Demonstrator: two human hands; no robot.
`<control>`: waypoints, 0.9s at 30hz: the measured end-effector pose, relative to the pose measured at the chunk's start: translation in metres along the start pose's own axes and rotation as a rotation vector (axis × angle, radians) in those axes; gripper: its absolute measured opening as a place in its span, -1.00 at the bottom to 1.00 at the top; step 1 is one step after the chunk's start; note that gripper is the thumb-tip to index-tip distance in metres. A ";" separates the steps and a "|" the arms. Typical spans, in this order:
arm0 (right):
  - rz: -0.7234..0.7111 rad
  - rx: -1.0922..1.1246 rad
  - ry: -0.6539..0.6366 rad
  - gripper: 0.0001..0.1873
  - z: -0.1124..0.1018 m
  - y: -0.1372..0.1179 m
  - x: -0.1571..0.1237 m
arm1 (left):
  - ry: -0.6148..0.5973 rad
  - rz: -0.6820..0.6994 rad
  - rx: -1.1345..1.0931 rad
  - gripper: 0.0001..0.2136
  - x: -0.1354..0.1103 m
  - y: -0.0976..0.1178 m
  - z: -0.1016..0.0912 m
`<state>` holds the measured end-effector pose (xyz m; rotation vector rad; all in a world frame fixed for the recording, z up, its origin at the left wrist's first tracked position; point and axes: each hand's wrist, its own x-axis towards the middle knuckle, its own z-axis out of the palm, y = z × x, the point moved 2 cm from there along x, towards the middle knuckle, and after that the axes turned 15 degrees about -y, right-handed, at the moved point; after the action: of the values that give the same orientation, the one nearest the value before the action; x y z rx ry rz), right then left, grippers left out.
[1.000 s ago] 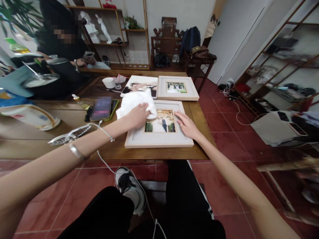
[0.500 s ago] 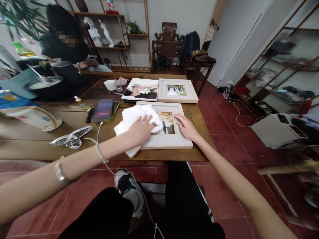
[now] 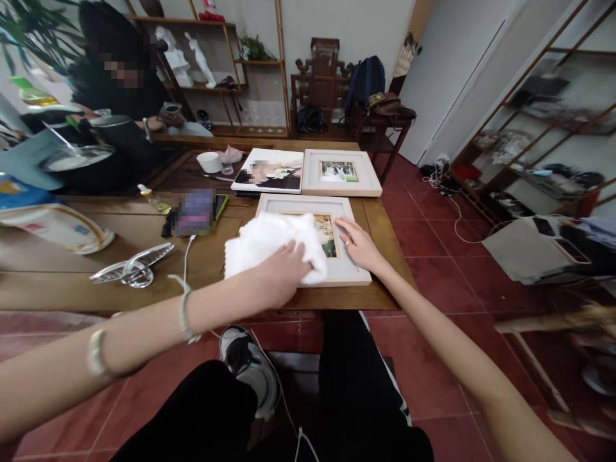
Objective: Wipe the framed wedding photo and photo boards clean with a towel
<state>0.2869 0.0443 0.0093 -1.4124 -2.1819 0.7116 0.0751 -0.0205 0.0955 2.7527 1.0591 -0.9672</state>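
Note:
A light wooden picture frame (image 3: 282,204) lies flat near the table's front edge, its small photo partly covered. Bunched under my left hand (image 3: 283,273) is a white cloth (image 3: 274,237), pressed on the left and middle of the frame; my fingers are closed on it. My right hand (image 3: 357,245), with a ring on one finger, grips the frame's right side, fingertips on its inner border. Just behind lie a second picture frame (image 3: 373,179) with a wedding photo and a white-edged photo panel (image 3: 283,183).
Left on the table (image 3: 192,285) are a phone (image 3: 195,212) with a cable, a clear hair clip (image 3: 132,264), a dropper bottle (image 3: 154,199), a white cup (image 3: 210,162) and a wipes pack (image 3: 52,221). Across it sits another person (image 3: 120,70). The table's right edge drops to red tiles.
My left hand and the cloth have slid right and toward me across the frame, covering more of the photo. My right hand stays at the frame's right side.

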 end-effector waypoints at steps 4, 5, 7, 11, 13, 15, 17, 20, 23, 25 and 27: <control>-0.005 0.011 -0.001 -0.50 0.000 -0.001 -0.001 | 0.054 0.180 -0.048 -0.66 -0.031 0.027 -0.006; -0.006 0.008 -0.002 -0.50 -0.001 -0.001 -0.001 | 0.064 0.186 -0.067 -0.66 -0.029 0.026 -0.006; -0.005 0.001 0.000 -0.50 -0.001 -0.001 -0.001 | 0.069 0.119 -0.088 -0.62 -0.014 0.018 -0.005; -0.009 0.011 -0.004 -0.50 -0.002 -0.001 -0.001 | 0.081 -0.144 -0.066 -0.52 0.032 -0.019 0.000; -0.013 0.018 -0.005 -0.50 -0.001 0.000 -0.001 | 0.138 -0.203 -0.060 -0.52 0.052 -0.044 -0.001; -0.020 0.023 0.000 -0.50 -0.001 0.001 -0.001 | 0.208 -0.224 -0.052 -0.52 0.066 -0.068 -0.003; -0.026 0.025 0.005 -0.50 -0.001 0.002 -0.001 | 0.251 -0.218 -0.030 -0.52 0.076 -0.083 -0.007; -0.017 0.014 0.003 -0.50 -0.001 0.003 -0.001 | 0.231 -0.162 0.020 -0.52 0.077 -0.078 -0.010; -0.020 0.002 0.006 -0.50 -0.001 0.003 0.000 | 0.147 -0.124 0.057 -0.55 0.059 -0.042 -0.011; -0.033 0.005 0.014 -0.51 0.000 0.003 0.000 | 0.095 -0.096 0.067 -0.58 0.039 -0.012 -0.010; -0.039 0.010 0.026 -0.52 0.000 0.003 0.000 | 0.065 -0.035 0.070 -0.58 0.020 0.013 -0.009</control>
<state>0.2887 0.0456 0.0069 -1.3625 -2.1768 0.6850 0.0989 -0.0164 0.0891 2.8494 1.1069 -0.9431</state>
